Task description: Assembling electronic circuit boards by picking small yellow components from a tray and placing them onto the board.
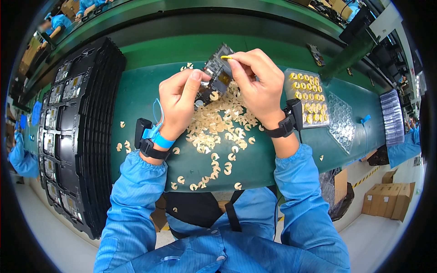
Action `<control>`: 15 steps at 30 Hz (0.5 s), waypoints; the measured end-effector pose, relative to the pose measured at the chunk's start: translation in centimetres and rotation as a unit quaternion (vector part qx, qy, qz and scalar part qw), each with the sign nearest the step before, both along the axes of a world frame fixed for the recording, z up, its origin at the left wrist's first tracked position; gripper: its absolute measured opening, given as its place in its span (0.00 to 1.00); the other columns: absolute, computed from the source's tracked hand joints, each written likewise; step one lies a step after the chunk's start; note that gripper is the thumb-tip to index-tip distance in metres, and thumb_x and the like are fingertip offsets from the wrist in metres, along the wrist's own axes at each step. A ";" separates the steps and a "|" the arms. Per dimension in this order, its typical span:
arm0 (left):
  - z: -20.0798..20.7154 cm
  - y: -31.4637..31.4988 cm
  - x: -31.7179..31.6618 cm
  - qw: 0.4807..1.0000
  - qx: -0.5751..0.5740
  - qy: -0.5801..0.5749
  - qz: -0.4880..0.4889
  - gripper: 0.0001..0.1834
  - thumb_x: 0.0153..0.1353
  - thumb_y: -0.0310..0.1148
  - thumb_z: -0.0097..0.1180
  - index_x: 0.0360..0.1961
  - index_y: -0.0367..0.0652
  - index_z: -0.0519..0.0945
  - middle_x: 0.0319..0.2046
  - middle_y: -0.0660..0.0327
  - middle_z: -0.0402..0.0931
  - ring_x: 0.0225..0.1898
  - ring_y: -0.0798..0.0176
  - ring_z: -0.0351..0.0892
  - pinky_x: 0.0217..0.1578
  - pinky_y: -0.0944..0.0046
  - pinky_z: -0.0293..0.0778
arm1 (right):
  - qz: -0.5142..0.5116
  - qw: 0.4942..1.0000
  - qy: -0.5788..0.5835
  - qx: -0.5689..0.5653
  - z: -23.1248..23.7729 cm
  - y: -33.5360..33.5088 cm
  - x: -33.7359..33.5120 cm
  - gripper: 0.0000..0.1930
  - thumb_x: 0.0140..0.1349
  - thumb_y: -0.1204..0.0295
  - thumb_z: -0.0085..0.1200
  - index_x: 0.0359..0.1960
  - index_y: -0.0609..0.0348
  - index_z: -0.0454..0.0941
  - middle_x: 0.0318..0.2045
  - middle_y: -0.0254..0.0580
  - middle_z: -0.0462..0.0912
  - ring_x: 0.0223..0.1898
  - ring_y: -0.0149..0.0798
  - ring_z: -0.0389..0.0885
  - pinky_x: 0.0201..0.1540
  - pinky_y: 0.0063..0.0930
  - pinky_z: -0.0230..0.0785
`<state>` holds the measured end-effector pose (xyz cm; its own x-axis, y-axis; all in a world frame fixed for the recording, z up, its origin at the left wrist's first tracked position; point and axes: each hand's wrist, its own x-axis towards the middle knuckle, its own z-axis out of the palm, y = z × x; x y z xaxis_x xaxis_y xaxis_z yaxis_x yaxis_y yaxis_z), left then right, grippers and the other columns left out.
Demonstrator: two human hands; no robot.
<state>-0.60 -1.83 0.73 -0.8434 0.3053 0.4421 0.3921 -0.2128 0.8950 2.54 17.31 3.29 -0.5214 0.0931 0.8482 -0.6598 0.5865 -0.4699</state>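
My left hand (178, 101) is closed on the lower left edge of a dark circuit board (220, 69), held tilted above the table. Between the thumb and index finger of my right hand (260, 84) is a small yellow piece (226, 57), right at the board's upper part. Its exact shape is partly hidden by the fingertips, and I cannot tell whether it touches the board. Beneath both hands spreads a loose heap of cream C-shaped pieces (210, 127). Some lie scattered toward the table's near edge.
To the left, a tall stack of black trays (98, 104) holds circuit boards on top. A clear tray of yellow round parts (288, 93) sits on the right, beside an empty clear blister tray (340, 120). A green post (348, 54) rises at the back right. Cardboard boxes (384, 200) stand on the floor.
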 end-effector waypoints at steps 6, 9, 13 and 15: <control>-0.3 0.6 0.0 0.964 -0.076 0.202 0.157 0.04 0.63 0.20 0.64 0.39 0.33 0.86 0.35 0.51 0.87 0.32 0.60 0.86 0.34 0.67 0.80 | 0.035 0.999 -0.025 0.011 0.2 -0.9 0.6 0.07 0.61 0.81 0.65 0.41 0.63 0.85 0.30 0.41 0.81 0.24 0.33 0.77 0.25 0.27 0.68; -0.6 0.4 0.1 0.981 -0.077 0.137 0.117 0.06 0.68 0.23 0.61 0.42 0.31 0.85 0.38 0.55 0.86 0.35 0.67 0.84 0.37 0.68 0.79 | 0.040 0.997 -0.012 0.064 0.1 -0.9 0.6 0.08 0.62 0.79 0.64 0.42 0.63 0.83 0.32 0.43 0.82 0.29 0.41 0.83 0.29 0.32 0.74; -0.4 0.3 -0.5 0.990 0.078 -0.089 -0.072 0.14 0.76 0.32 0.54 0.46 0.28 0.84 0.41 0.57 0.85 0.39 0.68 0.84 0.42 0.66 0.82 | 0.027 0.992 0.010 0.124 -0.7 -0.5 0.1 0.07 0.62 0.77 0.64 0.42 0.60 0.83 0.33 0.42 0.83 0.30 0.44 0.85 0.30 0.34 0.76; -0.2 0.5 -0.3 0.989 0.082 -0.101 -0.067 0.16 0.76 0.34 0.54 0.45 0.28 0.84 0.40 0.55 0.85 0.38 0.66 0.85 0.41 0.64 0.84 | 0.020 0.989 0.022 0.146 -1.1 -0.4 0.1 0.09 0.60 0.77 0.64 0.42 0.59 0.83 0.34 0.41 0.83 0.30 0.43 0.85 0.30 0.34 0.76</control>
<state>-0.88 -1.36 0.48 -0.8764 0.3585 0.3216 0.1671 -0.4000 0.9011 2.61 16.86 2.17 -0.4815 -0.1796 0.8579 -0.7009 0.6666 -0.2538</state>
